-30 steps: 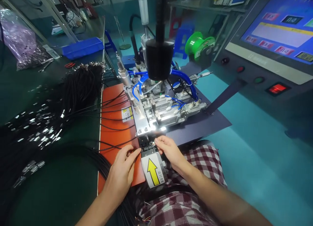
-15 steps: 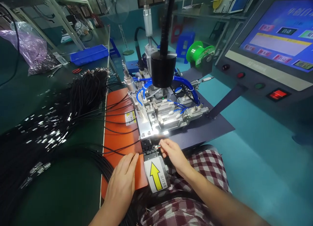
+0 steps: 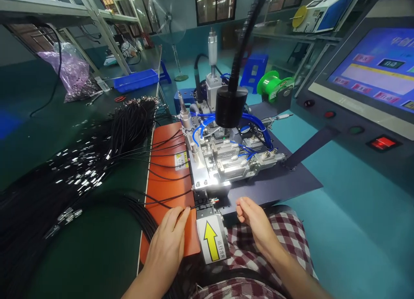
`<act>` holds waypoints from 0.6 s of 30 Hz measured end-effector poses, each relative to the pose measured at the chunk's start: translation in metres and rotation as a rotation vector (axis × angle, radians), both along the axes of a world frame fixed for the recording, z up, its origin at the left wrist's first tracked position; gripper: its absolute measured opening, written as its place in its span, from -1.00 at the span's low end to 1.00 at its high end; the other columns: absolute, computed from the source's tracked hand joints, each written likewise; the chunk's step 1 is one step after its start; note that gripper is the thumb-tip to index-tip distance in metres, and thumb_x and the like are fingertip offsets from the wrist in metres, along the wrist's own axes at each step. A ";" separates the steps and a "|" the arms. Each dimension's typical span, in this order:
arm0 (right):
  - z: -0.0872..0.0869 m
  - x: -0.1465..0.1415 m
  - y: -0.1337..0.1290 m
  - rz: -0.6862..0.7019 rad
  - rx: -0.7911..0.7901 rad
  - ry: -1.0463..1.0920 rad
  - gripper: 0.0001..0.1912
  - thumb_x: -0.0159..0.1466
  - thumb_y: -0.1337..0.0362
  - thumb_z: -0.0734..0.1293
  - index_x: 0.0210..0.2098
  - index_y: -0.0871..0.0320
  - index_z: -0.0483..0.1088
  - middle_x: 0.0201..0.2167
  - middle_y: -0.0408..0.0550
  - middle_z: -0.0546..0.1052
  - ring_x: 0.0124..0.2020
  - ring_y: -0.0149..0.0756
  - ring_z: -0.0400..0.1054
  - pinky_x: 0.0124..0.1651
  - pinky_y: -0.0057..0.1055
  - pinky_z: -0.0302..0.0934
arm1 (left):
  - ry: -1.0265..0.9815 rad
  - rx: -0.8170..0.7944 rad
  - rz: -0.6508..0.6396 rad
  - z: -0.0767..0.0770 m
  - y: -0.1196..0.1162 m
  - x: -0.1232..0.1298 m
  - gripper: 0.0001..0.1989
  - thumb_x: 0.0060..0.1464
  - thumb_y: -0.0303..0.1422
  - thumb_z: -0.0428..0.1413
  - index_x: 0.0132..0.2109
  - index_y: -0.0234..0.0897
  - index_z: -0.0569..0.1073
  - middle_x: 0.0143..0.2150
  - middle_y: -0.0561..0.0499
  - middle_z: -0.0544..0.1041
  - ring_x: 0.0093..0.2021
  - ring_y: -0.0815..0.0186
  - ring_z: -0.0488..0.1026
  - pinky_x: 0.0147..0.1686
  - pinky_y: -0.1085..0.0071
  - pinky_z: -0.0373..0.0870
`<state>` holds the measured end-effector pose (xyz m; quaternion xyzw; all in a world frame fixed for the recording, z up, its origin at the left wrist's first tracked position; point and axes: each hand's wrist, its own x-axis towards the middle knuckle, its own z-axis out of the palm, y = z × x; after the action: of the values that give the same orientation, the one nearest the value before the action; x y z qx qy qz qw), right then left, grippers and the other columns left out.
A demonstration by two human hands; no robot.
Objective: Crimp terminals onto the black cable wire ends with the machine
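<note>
My left hand (image 3: 170, 234) rests at the edge of the orange board, thumb and fingertips closed on a black cable (image 3: 193, 207). That cable's stripped end, with thin coloured wires (image 3: 214, 200), lies across the black fixture (image 3: 204, 208) at the front of the machine. To the right of the wires, and apart from them, is my right hand (image 3: 254, 219); its fingers are curled together and nothing shows in them. Behind the fixture stands the metal machine (image 3: 226, 161) with blue air tubes. Several black cables run over the orange board (image 3: 168, 156) into its left side.
A large bundle of black cables (image 3: 129, 126) lies on the dark green table at left. A black lamp head (image 3: 230, 107) hangs over the machine. At right is a control panel screen (image 3: 371, 70). A yellow arrow label (image 3: 211, 240) sits below the fixture.
My right hand has let go of the wire end and drawn back to the right. My left hand stays at the cable. The whole view has shifted, with the scene now further right and lower.
</note>
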<state>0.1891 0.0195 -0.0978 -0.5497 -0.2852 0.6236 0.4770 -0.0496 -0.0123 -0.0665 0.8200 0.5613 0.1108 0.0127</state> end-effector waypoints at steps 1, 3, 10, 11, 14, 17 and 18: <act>0.001 0.000 0.000 0.001 0.000 -0.001 -0.66 0.18 0.00 0.30 -0.47 0.17 0.32 -0.58 -0.20 0.27 -0.56 -0.39 0.11 -0.43 -0.42 0.03 | -0.002 -0.001 0.006 0.000 0.003 0.001 -0.54 0.13 -0.55 -0.17 0.15 -0.29 0.30 0.05 -0.20 0.38 0.06 0.11 0.32 -0.04 0.14 0.41; 0.002 0.000 0.000 0.000 -0.001 -0.001 -0.67 0.18 0.01 0.30 -0.46 0.16 0.32 -0.58 -0.20 0.27 -0.56 -0.39 0.10 -0.43 -0.42 0.03 | -0.004 -0.008 0.030 0.002 0.013 0.002 -0.56 0.15 -0.53 -0.17 0.15 -0.30 0.30 0.05 -0.21 0.37 0.07 0.10 0.31 -0.02 0.11 0.39; 0.010 0.009 -0.006 -0.004 0.009 0.001 -0.70 0.20 0.05 0.31 -0.45 0.16 0.29 -0.56 -0.21 0.26 -0.55 -0.41 0.08 -0.42 -0.44 0.01 | -0.236 -0.320 -0.076 0.050 0.026 -0.011 -0.68 0.24 -0.45 -0.18 0.05 -0.21 0.34 0.08 -0.11 0.31 0.06 0.23 0.28 0.04 0.28 0.28; 0.011 0.012 -0.008 -0.001 0.004 0.001 -0.71 0.21 0.06 0.31 -0.45 0.16 0.29 -0.56 -0.21 0.25 -0.54 -0.42 0.07 -0.41 -0.44 0.00 | -0.239 -0.441 -0.174 0.061 0.021 -0.013 -0.73 0.24 -0.44 -0.15 -0.02 -0.18 0.37 0.02 -0.06 0.34 0.01 0.26 0.31 -0.01 0.34 0.29; 0.017 0.015 -0.011 0.017 0.000 0.006 -0.74 0.22 0.09 0.29 -0.44 0.15 0.29 -0.56 -0.21 0.25 -0.54 -0.42 0.05 -0.42 -0.45 -0.01 | -0.064 -0.681 -0.338 0.087 0.005 -0.012 -0.87 0.15 -0.49 -0.02 -0.22 -0.19 0.38 -0.17 0.02 0.38 -0.16 0.27 0.32 -0.19 0.36 0.27; 0.023 0.011 -0.011 0.042 0.018 0.006 -0.74 0.24 0.10 0.28 -0.45 0.15 0.28 -0.55 -0.21 0.25 -0.54 -0.41 0.05 -0.42 -0.44 0.00 | 0.095 -0.658 -0.336 0.095 -0.004 -0.008 -0.84 0.08 -0.60 -0.03 -0.31 -0.24 0.32 -0.25 0.02 0.36 -0.26 0.25 0.26 -0.32 0.36 0.18; 0.026 0.009 -0.011 0.051 0.030 0.001 -0.73 0.24 0.09 0.28 -0.46 0.15 0.28 -0.56 -0.21 0.24 -0.54 -0.41 0.05 -0.42 -0.44 0.00 | 0.103 -0.652 -0.343 0.095 -0.003 -0.007 -0.82 0.09 -0.61 -0.06 -0.33 -0.24 0.31 -0.26 0.02 0.34 -0.27 0.26 0.25 -0.33 0.37 0.16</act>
<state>0.1985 0.0088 -0.0718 -0.5346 -0.3084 0.6316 0.4693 -0.0569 -0.0154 0.0285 0.8597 0.4213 -0.1188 0.2633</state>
